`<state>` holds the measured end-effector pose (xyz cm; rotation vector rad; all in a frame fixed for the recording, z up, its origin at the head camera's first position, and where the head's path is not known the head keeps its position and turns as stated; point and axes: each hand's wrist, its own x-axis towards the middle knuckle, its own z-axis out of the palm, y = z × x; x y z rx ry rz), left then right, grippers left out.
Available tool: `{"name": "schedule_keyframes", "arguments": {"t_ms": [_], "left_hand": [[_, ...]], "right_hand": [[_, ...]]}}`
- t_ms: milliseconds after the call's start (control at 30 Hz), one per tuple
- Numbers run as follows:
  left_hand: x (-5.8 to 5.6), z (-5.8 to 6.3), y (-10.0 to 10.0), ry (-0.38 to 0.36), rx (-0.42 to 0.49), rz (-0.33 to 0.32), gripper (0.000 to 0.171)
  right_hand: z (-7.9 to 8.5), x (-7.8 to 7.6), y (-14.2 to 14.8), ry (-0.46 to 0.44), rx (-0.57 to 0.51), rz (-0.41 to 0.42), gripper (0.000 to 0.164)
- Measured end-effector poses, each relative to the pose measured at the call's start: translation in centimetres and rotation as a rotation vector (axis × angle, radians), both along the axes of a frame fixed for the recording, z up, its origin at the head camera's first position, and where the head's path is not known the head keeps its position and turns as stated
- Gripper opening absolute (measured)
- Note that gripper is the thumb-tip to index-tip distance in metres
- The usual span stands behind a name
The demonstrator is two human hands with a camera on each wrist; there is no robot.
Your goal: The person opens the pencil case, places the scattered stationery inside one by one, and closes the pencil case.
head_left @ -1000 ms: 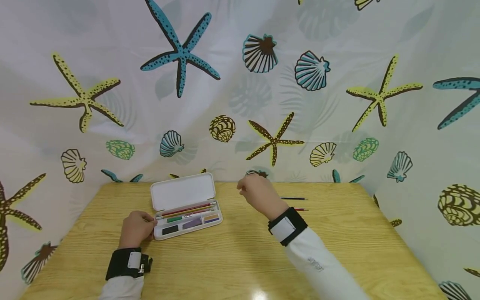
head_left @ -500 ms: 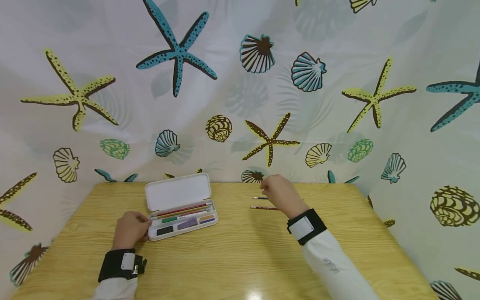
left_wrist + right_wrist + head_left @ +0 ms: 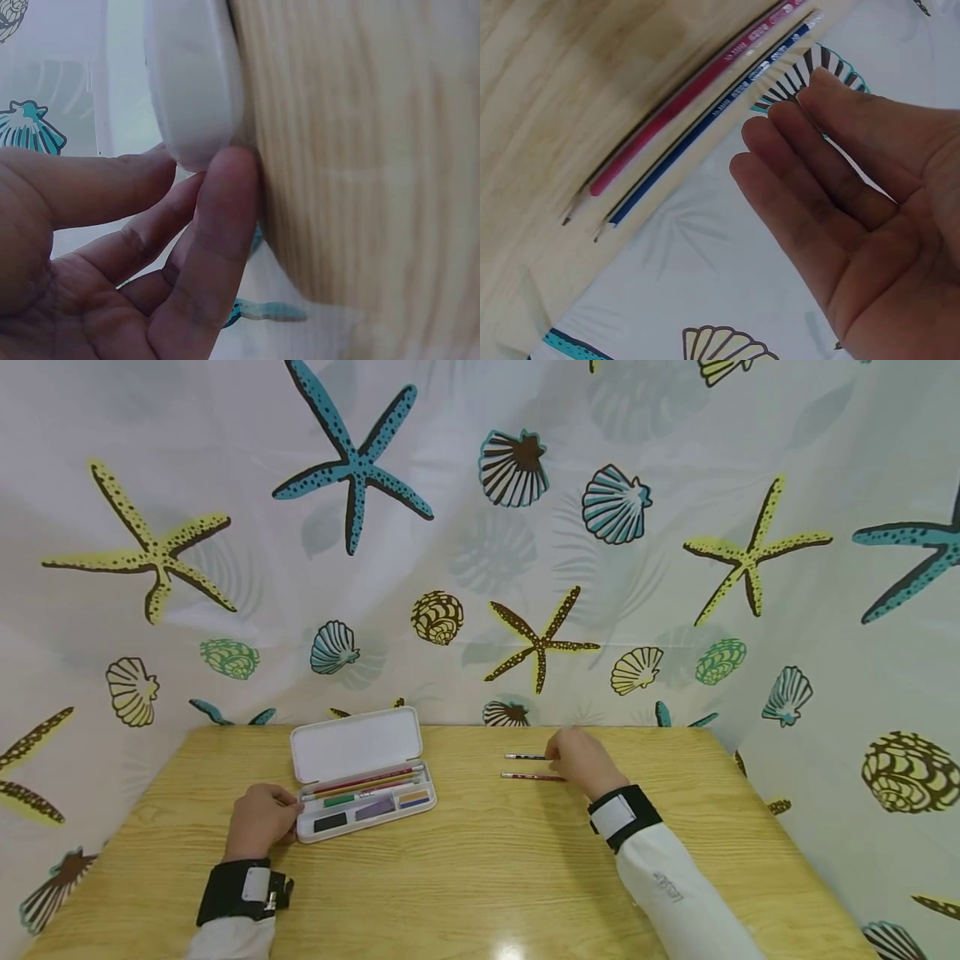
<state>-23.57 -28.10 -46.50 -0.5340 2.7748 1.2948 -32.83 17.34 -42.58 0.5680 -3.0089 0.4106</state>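
An open white pencil case (image 3: 356,745) lies on the table at the left, its lid tipped back. My left hand (image 3: 258,820) pinches its left end; in the left wrist view the thumb and a fingertip meet the case's rounded end (image 3: 196,90). Farther right lie a blue pencil (image 3: 682,150) and a red pencil (image 3: 664,120), side by side and roughly parallel. Over their right parts hovers my right hand (image 3: 585,763), hiding those parts in the head view. In the right wrist view its fingers are loosely bent, apart from both pencils, with nothing held.
Inside the case are red and yellow pencils (image 3: 363,782), a green piece (image 3: 339,799), a black block (image 3: 330,822), a purple block (image 3: 374,807) and an orange-and-blue eraser (image 3: 413,797). A patterned curtain (image 3: 450,543) borders the wooden table (image 3: 420,893).
My right hand has moved right and then down, from between the case and the pencils to over the pencils, whose left ends now show. My left hand stays at the case.
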Motion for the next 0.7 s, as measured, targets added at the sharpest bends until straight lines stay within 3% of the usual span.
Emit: {"name": "schedule_keyframes", "arguments": {"t_ms": [200,467,700], "left_hand": [[0.0,-0.1,0.0,-0.001,0.003,0.01,0.026],[0.0,-0.3,0.0,0.003,0.002,0.015,0.025],[0.0,-0.3,0.1,0.004,0.002,0.02,0.026]], "right_hand": [[-1.4,-0.1,0.5,-0.053,0.005,-0.032,0.008],[-2.0,-0.2,0.2,-0.054,-0.002,-0.017,0.005],[-2.6,-0.3,0.1,-0.076,-0.002,-0.038,0.015]]}}
